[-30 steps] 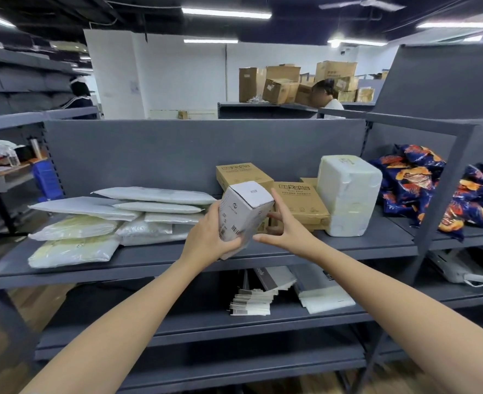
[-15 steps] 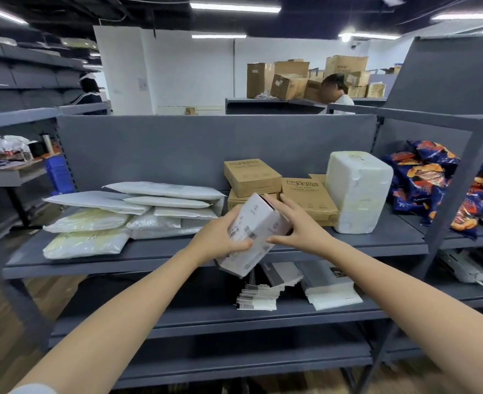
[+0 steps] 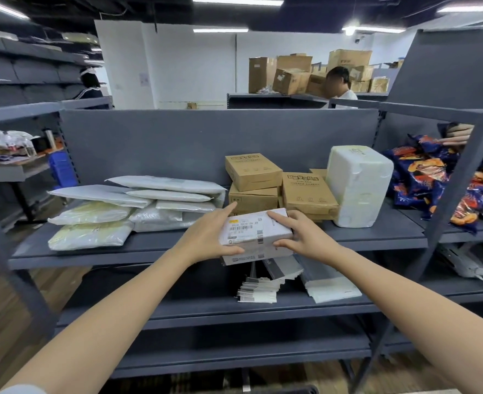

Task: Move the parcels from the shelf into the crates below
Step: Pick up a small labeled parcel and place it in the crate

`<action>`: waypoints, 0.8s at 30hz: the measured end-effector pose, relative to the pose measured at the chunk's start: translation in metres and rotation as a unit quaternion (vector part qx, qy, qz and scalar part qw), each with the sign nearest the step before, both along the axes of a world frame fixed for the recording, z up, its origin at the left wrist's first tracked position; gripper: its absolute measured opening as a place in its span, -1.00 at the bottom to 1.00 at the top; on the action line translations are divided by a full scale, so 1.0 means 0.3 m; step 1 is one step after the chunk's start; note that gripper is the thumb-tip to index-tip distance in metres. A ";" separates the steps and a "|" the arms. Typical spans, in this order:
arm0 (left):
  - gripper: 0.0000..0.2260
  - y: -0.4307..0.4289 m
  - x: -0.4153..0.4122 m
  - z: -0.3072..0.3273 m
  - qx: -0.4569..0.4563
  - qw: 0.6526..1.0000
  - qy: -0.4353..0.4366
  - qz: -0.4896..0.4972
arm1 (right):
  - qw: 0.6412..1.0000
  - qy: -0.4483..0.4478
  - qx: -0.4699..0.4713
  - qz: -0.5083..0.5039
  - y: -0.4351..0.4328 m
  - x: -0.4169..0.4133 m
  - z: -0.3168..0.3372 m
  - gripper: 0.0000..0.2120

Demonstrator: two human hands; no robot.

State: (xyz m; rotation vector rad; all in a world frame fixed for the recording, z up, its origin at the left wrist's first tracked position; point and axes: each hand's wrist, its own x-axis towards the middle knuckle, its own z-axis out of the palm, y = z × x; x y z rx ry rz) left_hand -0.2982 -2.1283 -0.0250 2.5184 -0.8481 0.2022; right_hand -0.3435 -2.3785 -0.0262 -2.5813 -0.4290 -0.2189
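Bare forearms extended forward, left hand and right hand clamped on opposite ends of a white labelled box — thumbs kept at the near edge, fingers laid over the top.

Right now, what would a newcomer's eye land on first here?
The white labelled parcel, gripped between left hand and right hand at the front edge of the shelf. Behind it stand brown boxes, a tall white wrapped block to their right, pale mailers piled left, bright snack bags far right.

I see a warehouse: grey metal shelving holding parcels (mailers, cartons), stacked cardboard boxes behind.
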 end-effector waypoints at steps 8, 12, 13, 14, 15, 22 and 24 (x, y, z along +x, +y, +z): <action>-0.26 0.052 -0.030 -0.067 -0.119 0.992 0.051 -0.013 | 0.997 0.019 0.079 0.005 -0.006 -0.031 -0.064 -0.41; -0.41 0.061 -0.043 -0.093 -0.159 0.984 0.080 -0.011 | 0.989 0.026 0.146 -0.011 -0.006 -0.038 -0.097 -0.43; -0.43 0.062 -0.044 -0.097 -0.159 0.984 0.083 -0.009 | 0.987 0.028 0.155 -0.012 -0.004 -0.040 -0.103 -0.44; -0.45 0.064 -0.044 -0.103 -0.153 0.985 0.081 -0.008 | 0.988 0.028 0.153 -0.011 -0.002 -0.041 -0.111 -0.45; -0.46 0.065 -0.042 -0.110 -0.144 0.986 0.077 -0.011 | 0.989 0.026 0.143 -0.010 -0.002 -0.039 -0.122 -0.46; -0.48 0.072 -0.013 -0.188 -0.113 0.990 0.087 -0.015 | 0.993 0.031 0.112 -0.020 -0.016 -0.024 -0.197 -0.51; -0.48 0.075 -0.001 -0.217 -0.109 0.988 0.105 -0.022 | 0.992 0.042 0.113 -0.027 -0.011 -0.020 -0.224 -0.50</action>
